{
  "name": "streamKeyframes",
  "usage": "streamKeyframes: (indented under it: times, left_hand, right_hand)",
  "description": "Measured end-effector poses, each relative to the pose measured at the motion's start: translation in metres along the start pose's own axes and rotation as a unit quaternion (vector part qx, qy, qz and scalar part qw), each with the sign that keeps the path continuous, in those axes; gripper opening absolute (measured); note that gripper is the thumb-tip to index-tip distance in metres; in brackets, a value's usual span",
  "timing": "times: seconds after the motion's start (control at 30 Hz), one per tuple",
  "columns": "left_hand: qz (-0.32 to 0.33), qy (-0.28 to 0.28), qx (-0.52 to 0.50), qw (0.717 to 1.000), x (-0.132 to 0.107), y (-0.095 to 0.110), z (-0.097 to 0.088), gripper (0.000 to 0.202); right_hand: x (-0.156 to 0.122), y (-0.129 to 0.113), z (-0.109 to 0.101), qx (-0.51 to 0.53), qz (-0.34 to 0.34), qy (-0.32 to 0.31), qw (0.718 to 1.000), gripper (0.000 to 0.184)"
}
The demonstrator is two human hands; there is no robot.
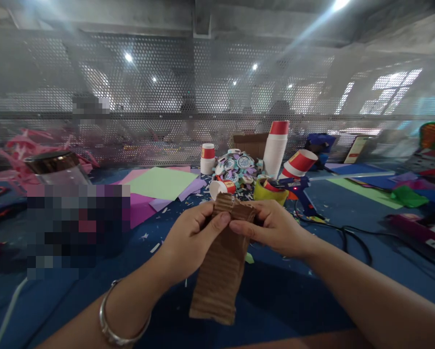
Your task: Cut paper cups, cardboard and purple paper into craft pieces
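A strip of brown corrugated cardboard (217, 281) hangs upright before me, its ridges running across it. My left hand (194, 237) pinches its upper left part, thumb on the near face. From the other side my right hand (271, 228) grips the upper right part, the two thumb tips almost meeting. The top end looks torn or folded between my fingers. Just beyond my hands are a paper cup lying on its side (221, 188), a yellow container (270, 195) and a blue glue gun (301, 191) with a lit red spot.
A pile of paper cut-outs (235, 167) sits near a tall cup stack (275, 150). Coloured paper sheets (163, 183) lie left of centre. Black cable (348, 232) and a power strip (417, 232) are at right. Scraps litter the blue table (283, 300); a perforated metal screen (166, 97) stands behind.
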State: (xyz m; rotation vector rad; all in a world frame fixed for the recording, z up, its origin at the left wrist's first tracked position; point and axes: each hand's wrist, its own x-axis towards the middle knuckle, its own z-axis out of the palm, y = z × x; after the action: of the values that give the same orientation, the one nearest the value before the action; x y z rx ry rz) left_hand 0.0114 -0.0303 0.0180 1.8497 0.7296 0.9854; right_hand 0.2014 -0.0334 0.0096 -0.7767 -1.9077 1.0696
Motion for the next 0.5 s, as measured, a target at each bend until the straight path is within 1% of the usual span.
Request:
streamKeyframes:
  times: [0.07, 0.13, 0.3, 0.4, 0.5]
  left_hand:
    - [0.018, 0.009, 0.000, 1.000, -0.001, 0.000, 0.003, 0.025]
    - [0.023, 0.016, -0.023, 0.999, -0.002, 0.001, 0.007, 0.025]
    - [-0.011, 0.021, -0.139, 0.990, -0.003, -0.001, 0.017, 0.025]
    - [-0.050, 0.014, -0.224, 0.973, -0.002, -0.009, 0.022, 0.022]
    - [-0.113, 0.004, -0.295, 0.949, 0.000, -0.018, 0.023, 0.023]
  right_hand:
    - [-0.001, -0.002, 0.000, 0.020, -0.006, -0.011, 1.000, 0.022]
    - [-0.002, -0.006, 0.001, 0.027, -0.017, -0.015, 0.999, 0.019]
    - [-0.005, -0.012, 0.003, -0.012, -0.046, -0.005, 0.999, 0.016]
    - [-0.007, -0.011, 0.005, -0.081, -0.080, 0.010, 0.993, 0.016]
    - [-0.006, -0.006, 0.006, -0.191, -0.122, 0.047, 0.973, 0.020]
